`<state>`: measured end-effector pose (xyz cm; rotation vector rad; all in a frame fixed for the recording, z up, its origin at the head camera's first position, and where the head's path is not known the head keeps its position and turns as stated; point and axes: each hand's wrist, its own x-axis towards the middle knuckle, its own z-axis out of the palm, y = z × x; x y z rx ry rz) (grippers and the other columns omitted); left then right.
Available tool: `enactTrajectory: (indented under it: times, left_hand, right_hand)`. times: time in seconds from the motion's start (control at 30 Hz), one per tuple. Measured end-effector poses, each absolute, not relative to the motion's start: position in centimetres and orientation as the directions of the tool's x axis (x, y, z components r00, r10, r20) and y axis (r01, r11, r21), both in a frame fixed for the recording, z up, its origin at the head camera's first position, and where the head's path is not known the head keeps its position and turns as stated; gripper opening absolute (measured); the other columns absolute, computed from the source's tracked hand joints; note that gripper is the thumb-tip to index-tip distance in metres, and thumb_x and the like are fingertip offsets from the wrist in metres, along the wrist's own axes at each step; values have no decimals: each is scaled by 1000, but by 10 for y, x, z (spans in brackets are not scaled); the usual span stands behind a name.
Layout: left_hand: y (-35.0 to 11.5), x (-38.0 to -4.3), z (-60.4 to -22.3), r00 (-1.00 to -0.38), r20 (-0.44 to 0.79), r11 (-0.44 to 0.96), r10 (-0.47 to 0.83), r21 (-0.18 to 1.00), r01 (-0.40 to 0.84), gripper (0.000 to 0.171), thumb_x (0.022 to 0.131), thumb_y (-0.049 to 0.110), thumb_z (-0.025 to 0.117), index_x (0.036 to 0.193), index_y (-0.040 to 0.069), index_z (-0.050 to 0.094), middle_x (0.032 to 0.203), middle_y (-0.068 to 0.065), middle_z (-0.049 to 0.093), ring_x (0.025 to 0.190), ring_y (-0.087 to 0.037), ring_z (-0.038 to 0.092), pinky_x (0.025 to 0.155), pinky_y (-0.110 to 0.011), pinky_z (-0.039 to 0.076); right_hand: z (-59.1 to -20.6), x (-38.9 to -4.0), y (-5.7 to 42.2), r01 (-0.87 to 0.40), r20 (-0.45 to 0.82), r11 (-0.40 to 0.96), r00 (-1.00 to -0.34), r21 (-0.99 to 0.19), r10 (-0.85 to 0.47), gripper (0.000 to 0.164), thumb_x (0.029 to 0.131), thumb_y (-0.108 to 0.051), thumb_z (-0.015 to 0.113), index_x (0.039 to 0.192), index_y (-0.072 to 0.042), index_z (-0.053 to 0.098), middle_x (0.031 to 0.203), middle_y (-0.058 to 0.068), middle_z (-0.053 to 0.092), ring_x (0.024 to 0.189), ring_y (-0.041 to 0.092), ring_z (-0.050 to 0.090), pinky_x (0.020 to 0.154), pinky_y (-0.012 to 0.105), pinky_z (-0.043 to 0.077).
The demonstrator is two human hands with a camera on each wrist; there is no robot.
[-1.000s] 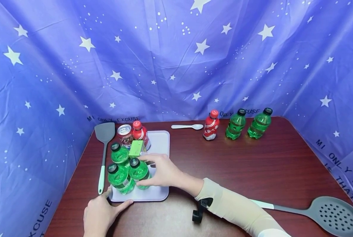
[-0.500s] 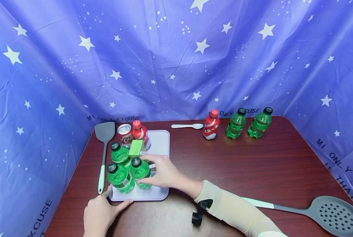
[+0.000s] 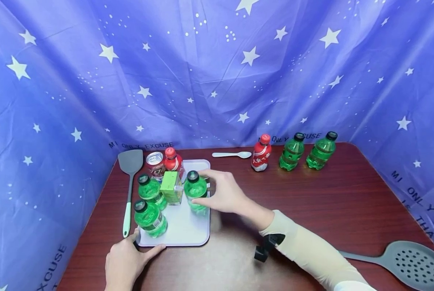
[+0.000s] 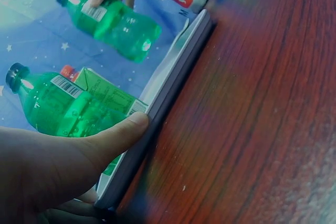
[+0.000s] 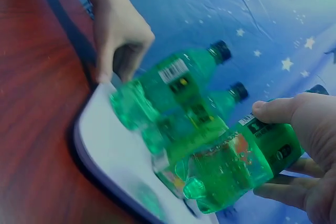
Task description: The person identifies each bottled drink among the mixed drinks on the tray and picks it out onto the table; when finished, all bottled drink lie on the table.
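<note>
My right hand [image 3: 225, 193] grips a green soda bottle [image 3: 195, 188] with a black cap, thumb on one side and fingers on the other. That bottle is upright over the right half of the white tray [image 3: 184, 232]; in the left wrist view its base shows raised above the tray. My left hand [image 3: 123, 260] holds the tray's front left corner, thumb [image 4: 128, 127] along the front rim. On the tray stand two more green bottles [image 3: 150, 220], a green drink carton [image 3: 171, 188], a soda can [image 3: 155, 165] and a red-capped bottle [image 3: 174, 162].
Left of the tray lies a grey spatula [image 3: 130, 161]. A white spoon [image 3: 232, 154] lies at the back, beside a red bottle [image 3: 261, 153] and two green bottles [image 3: 291, 152]. A slotted turner [image 3: 415, 262] lies at the front right. A starry curtain [image 3: 217, 81] surrounds the table [image 3: 293, 194].
My right hand has carried the green bottle from beside the other two green bottles, back and to the right, to beyond the drink carton. My left hand stays on the tray's corner.
</note>
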<state>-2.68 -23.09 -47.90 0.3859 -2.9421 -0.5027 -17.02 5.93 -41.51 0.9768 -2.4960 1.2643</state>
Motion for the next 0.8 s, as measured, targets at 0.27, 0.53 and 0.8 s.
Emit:
enactTrajectory:
  times: [0.27,0.53,0.8]
  left_hand:
    - [-230,-26,-479,-959,87,910,-271,349,-226,101,59,78,91,110,-8,75,55,-11,59,67,-46,70,60,-59,55]
    - [-231,-28,-480,-960,75,909,-271,348,-230,104,59,78,90,113,-9,75,54,-10,58,67,-46,70,60,-59,55]
    - [-230,-27,-479,-961,62,909,-271,346,-234,104,59,79,89,112,-9,75,53,-10,57,66,-44,69,59,-58,55]
  right_hand:
    - [-402,-183,105,-580,431,508,-814,-637,-388,66,71,-34,101,128,-16,73,113,-3,81,96,11,80,87,37,64]
    - [-391,-193,149,-521,422,519,-854,-678,-305,60,72,-25,100,124,-14,73,108,2,80,91,20,82,73,32,66]
    - [-382,-200,196,-492,440,622,-862,-609,-251,56,72,-23,99,118,-11,70,105,5,79,92,23,81,71,33,66]
